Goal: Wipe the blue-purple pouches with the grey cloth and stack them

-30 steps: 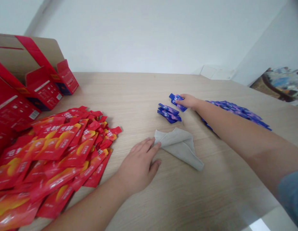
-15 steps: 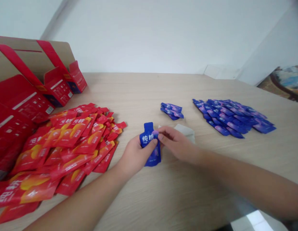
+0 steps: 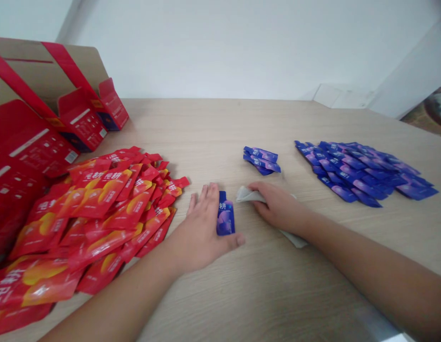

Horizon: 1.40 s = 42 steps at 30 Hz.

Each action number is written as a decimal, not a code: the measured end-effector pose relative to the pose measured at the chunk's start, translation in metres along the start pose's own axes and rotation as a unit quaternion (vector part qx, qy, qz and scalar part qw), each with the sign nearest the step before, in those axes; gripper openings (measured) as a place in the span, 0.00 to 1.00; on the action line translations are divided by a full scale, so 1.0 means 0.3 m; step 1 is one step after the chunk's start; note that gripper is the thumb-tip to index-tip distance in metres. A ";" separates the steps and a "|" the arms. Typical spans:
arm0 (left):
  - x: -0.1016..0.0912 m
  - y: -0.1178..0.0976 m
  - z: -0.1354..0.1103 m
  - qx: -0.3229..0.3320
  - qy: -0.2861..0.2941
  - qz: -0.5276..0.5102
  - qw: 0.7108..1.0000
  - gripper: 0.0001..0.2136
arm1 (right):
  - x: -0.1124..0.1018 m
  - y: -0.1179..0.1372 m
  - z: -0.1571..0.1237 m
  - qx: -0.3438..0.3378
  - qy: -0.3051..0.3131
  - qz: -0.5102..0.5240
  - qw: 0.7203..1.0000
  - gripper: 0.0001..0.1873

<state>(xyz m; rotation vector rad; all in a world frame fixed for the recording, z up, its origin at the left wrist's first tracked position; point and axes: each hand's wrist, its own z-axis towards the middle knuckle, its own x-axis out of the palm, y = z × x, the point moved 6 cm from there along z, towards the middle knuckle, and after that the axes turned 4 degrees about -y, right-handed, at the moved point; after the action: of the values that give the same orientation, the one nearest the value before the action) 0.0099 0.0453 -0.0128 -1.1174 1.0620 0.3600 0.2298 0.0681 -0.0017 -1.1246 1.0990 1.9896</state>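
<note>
My left hand [image 3: 202, 228] lies flat on the wooden table [image 3: 213, 128] with its fingers stretched out, pressing down the left side of a blue pouch [image 3: 226, 218]. Just to the right, my right hand [image 3: 277, 206] rests on a grey cloth [image 3: 246, 194] with fingers curled over it. A small stack of blue pouches [image 3: 262, 159] lies a little beyond both hands.
A big heap of red pouches [image 3: 99, 209] covers the table's left side. Red cartons [image 3: 45, 137] stand open at the far left. A spread of several blue pouches [image 3: 362, 168] lies at the right.
Both hands held the blue pouch up half a second ago; now it lies on the table under my left hand, and my right hand has moved onto the cloth.
</note>
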 end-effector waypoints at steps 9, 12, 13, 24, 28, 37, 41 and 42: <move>0.007 -0.025 -0.023 0.082 0.031 0.023 0.996 0.65 | 0.009 0.259 -0.059 -0.180 0.039 0.192 0.964 0.08; 0.012 -0.033 -0.029 0.117 0.032 -0.003 0.993 0.65 | 0.039 0.302 -0.067 -0.209 0.113 0.186 0.953 0.10; 0.012 -0.032 -0.030 0.118 0.033 -0.003 0.992 0.66 | 0.042 0.303 -0.065 -0.198 0.118 0.182 0.956 0.11; 0.009 -0.038 -0.019 0.045 0.002 0.035 0.998 0.72 | 0.065 0.184 0.019 -0.003 0.053 0.040 0.998 0.10; -0.011 -0.030 -0.019 0.050 0.030 0.016 0.998 0.71 | 0.046 0.069 0.056 0.053 -0.006 0.036 0.998 0.09; -0.008 -0.030 -0.016 0.054 0.000 -0.009 0.998 0.68 | 0.008 0.177 -0.019 -0.060 0.027 0.188 0.980 0.09; 0.022 -0.049 -0.012 0.067 -0.011 -0.009 0.998 0.65 | 0.041 0.269 -0.039 -0.133 0.127 0.189 0.965 0.05; 0.025 -0.050 -0.010 0.066 -0.009 -0.011 0.998 0.65 | 0.046 0.271 -0.036 -0.133 0.133 0.178 0.966 0.06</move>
<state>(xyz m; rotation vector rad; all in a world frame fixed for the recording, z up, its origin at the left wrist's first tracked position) 0.0226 0.0343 -0.0110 -1.0064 1.0418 0.2771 0.1627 0.0210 0.0127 -1.4501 1.2691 2.3696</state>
